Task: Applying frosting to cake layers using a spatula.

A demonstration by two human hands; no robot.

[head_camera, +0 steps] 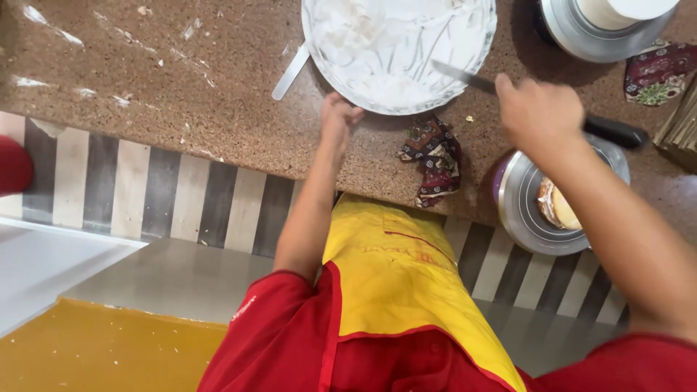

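A round metal tray [319, 43] smeared with white cream sits on the brown speckled counter. My left hand [338, 116] grips its near rim. My right hand [539, 110] holds a long knife [465, 77] with a black handle [617, 132]; the blade lies over the tray's right side. A white flat spatula [290, 72] sticks out from under the tray's left edge.
A patterned cloth [433, 158] lies at the counter edge. A small metal turntable with a piece of cake [557, 206] stands at the right, another metal stand [602, 29] at top right, and a second cloth [659, 72]. Cream smears mark the counter [181, 94].
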